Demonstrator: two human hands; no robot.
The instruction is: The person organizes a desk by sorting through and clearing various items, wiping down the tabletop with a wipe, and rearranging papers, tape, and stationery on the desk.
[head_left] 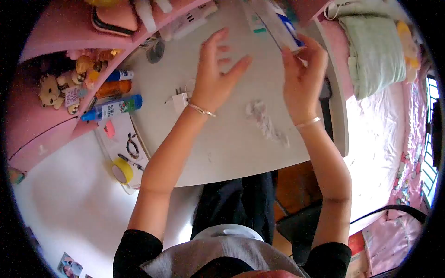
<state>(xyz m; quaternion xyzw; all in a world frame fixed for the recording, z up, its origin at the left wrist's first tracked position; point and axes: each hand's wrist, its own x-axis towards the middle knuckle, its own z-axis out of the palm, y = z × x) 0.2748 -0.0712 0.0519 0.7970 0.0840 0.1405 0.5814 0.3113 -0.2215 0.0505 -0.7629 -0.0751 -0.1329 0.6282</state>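
My right hand [306, 74] pinches the near end of a flat white-and-blue packet [282, 23] between thumb and fingers, over the far right of the desk; its exact kind cannot be made out. My left hand [218, 76] hovers over the desk with fingers and thumb apart, holding nothing. Below and between the hands lies a crumpled whitish tissue or cloth [266, 123]. Beside my left wrist rests a white plug adapter [180, 103] with its prongs showing.
The pale desk [208, 160] has a curved front edge. On the left are a blue bottle [113, 109], a roll of yellow tape [122, 171], and a dark beaded bracelet [132, 146]. Pink shelving [51, 125] holds small plush toys. Right stands a bed with a folded green cloth [373, 51].
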